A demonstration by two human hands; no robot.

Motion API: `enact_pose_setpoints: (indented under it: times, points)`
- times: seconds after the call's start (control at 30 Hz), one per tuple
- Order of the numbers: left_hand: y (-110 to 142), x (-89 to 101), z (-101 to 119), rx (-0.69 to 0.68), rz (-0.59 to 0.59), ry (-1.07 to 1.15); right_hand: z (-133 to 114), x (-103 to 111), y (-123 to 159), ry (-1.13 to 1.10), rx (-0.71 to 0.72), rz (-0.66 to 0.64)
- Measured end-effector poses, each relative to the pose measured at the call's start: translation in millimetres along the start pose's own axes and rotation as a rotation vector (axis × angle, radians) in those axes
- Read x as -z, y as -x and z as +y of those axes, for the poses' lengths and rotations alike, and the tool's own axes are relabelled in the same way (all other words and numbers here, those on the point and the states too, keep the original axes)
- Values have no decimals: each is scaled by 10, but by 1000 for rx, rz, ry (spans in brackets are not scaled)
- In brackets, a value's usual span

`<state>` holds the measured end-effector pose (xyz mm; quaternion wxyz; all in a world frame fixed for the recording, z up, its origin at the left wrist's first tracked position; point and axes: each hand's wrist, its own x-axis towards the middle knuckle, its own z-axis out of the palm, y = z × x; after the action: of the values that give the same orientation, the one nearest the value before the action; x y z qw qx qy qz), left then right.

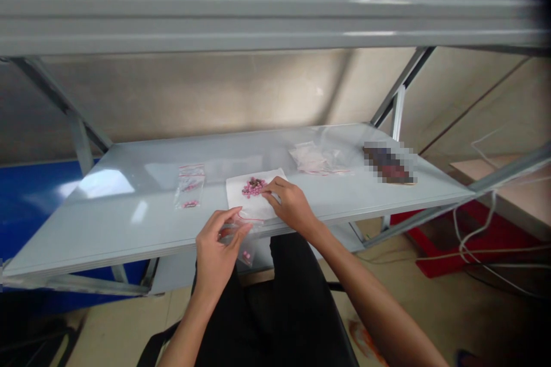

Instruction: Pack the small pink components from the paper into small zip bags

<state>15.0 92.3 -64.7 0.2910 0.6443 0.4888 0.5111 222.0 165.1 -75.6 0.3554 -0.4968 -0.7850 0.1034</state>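
My left hand (217, 243) pinches the top of a small clear zip bag (246, 252) that hangs at the table's front edge, with a few pink beads in its bottom. On a white sheet of paper (241, 205) lies a loose pile of pink beads (255, 186) with some brown pieces among them. The fingers of my right hand (289, 200) are drawn together in a pinch at the right side of this pile. Whatever sits between those fingertips is too small to make out.
Left of the paper, filled zip bags (190, 186) with pink pieces lie on the grey tabletop (142, 195). A heap of clear bags (312, 157) lies behind on the right, beside a blurred-out flat item (387, 163). A grey ribbed panel (258, 6) overhangs the table.
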Motion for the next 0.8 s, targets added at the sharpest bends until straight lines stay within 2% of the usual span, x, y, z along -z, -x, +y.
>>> enact_pose_setpoints:
  times: [0.4,0.53,0.6,0.67,0.73,0.8]
  points:
    - [-7,4,0,-15,10,-9,7,-1,20,6,-66,25]
    - [-15,9,-12,-31,-3,-28,-99,81,14,-160,4,53]
    - [-16,5,-20,-51,-35,-40,-210,160,25,-337,86,3]
    - [-12,0,-26,-74,-70,-51,-333,233,46,-471,147,-100]
    - [-6,-4,-28,-86,-81,-59,-432,280,68,-524,161,-172]
    - [0,-5,-25,-87,-75,-67,-475,296,80,-541,154,-184]
